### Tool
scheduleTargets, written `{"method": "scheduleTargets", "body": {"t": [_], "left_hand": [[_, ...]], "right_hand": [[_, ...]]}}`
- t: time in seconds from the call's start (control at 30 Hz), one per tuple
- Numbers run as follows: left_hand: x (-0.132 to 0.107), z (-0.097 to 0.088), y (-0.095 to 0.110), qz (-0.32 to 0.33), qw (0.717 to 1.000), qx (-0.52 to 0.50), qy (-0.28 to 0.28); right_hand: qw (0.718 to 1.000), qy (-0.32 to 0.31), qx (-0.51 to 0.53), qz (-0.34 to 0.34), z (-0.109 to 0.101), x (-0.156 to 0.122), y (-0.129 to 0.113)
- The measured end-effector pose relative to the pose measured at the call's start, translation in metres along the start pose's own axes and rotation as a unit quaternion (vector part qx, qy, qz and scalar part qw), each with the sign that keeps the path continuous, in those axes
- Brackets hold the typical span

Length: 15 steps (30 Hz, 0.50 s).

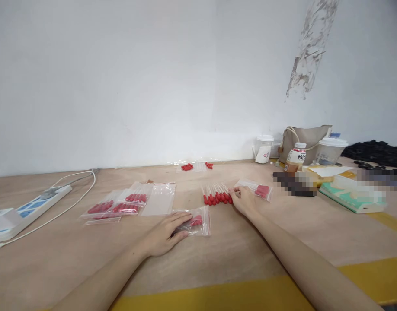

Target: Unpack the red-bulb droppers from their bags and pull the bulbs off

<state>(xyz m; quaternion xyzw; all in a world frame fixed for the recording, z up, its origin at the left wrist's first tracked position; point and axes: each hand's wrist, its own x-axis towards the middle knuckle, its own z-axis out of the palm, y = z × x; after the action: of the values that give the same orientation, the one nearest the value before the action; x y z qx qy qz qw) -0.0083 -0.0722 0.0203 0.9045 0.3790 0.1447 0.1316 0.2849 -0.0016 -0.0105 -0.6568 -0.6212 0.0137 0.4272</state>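
My left hand (168,233) lies palm down over a clear zip bag (204,222), fingers stretched and thumb apart. Red tips show through this bag beyond my fingers; the rest is under the hand. My right hand (244,201) is at the right end of a row of red-tipped sticks (218,198), its fingertips closed together against the end sticks. The row lies on the table with pale stems pointing to the wall. Just behind that hand is another zip bag (262,190) with red-tipped sticks inside.
Filled zip bags (122,208) overlap at left, beside a flat zip bag (159,198). Small red pieces (187,167) lie near the wall. A power strip (33,209) with a white cable is far left. Cups, a bottle (296,157) and a tissue pack (350,196) stand right.
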Motion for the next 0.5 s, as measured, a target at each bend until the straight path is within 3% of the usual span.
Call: {"method": "scheduleTargets", "body": {"t": [0.37, 0.5], "left_hand": [[-0.001, 0.000, -0.001, -0.006, 1.000, 0.004, -0.006], [-0.001, 0.001, -0.002, 0.003, 1.000, -0.003, 0.002]], "right_hand": [[0.999, -0.013, 0.024, 0.027, 0.004, 0.011, 0.016], [0.999, 0.001, 0.024, 0.028, -0.003, 0.010, 0.012]]}}
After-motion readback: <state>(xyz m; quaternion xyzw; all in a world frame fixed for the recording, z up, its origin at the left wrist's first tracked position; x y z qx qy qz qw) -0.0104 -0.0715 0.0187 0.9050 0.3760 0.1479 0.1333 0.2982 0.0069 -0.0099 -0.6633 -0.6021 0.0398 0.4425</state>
